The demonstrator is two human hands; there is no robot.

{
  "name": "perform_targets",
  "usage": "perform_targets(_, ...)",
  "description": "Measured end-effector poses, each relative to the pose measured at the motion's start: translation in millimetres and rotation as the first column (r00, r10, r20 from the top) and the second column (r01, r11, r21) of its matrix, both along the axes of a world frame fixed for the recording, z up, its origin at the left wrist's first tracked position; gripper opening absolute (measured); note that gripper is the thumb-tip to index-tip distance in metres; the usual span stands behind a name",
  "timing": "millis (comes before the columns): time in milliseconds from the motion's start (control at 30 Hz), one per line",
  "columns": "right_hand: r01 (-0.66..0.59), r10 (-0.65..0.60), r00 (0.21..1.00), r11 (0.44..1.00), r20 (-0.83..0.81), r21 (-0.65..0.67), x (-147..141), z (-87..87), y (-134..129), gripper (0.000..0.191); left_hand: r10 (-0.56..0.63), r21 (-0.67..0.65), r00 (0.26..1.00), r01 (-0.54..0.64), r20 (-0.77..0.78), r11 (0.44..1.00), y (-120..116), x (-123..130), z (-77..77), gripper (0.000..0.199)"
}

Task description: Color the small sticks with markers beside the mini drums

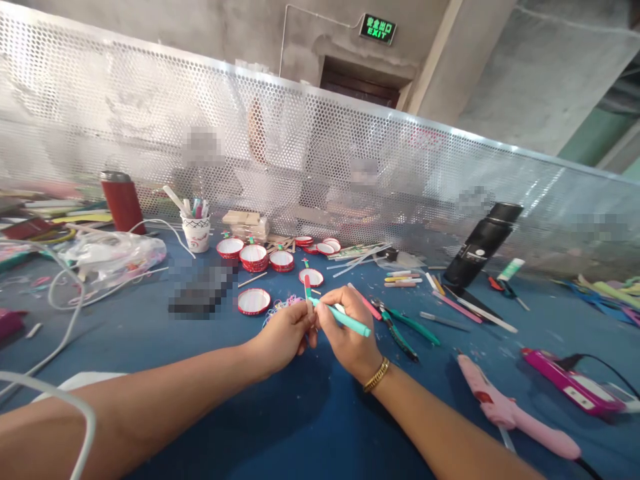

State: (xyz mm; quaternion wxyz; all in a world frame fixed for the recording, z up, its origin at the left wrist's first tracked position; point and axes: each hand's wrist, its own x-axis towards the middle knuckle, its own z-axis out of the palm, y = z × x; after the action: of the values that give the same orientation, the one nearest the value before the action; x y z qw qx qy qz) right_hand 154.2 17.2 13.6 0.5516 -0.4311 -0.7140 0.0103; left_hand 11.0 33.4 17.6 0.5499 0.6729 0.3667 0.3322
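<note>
In the middle of the head view, my left hand (286, 331) pinches a small wooden craft stick (307, 285), upright, its upper end coloured red and green. My right hand (354, 339) grips a turquoise marker pen (353, 322), whose tip end meets the stick close to my left fingers; I cannot tell whether it touches. Just beyond both hands lies a shallow red-rimmed white dish (311, 277) with a small coloured piece at its edge. Another such dish (253, 301) is to the left. Tangled coloured strings (283, 308) show partly behind my left hand.
Green-handled pliers (400, 327), a pink glue gun (515, 410) and a magenta device (573, 380) lie right. A black bottle (483, 243), red flask (123, 201) and pen cup (196, 233) stand farther back. A white cable (70, 340) loops at left; a perforated metal screen (300, 153) borders the table.
</note>
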Motion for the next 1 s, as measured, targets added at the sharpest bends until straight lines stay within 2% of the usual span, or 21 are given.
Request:
perform_targets(167,0.051,-0.051,0.999,0.999,-0.016,0.007,4.2,0.8,1.8,0.007,0.007,0.009,1.0,-0.007,0.024,1.0,1.5,0.1,0.4,0.024)
perform_targets(467,-0.014,0.014,1.0,1.0,-0.003,-0.019,-0.6,0.9,-1.4,0.006,0.01,0.003,1.0,-0.01,0.023,1.0,0.8,-0.1,-0.2,0.026)
perform_targets(767,0.065,-0.065,0.998,0.998,0.006,0.015,4.0,3.2,0.0,0.009,0.022,0.01,0.999,-0.023,0.042,1.0,-0.5,0.4,2.7,0.025)
perform_targets(1000,-0.002,0.002,1.0,1.0,0.0,0.009,0.2,2.0,-1.7,0.005,0.007,0.015,1.0,-0.007,0.028,1.0,1.6,-0.6,-1.5,0.027)
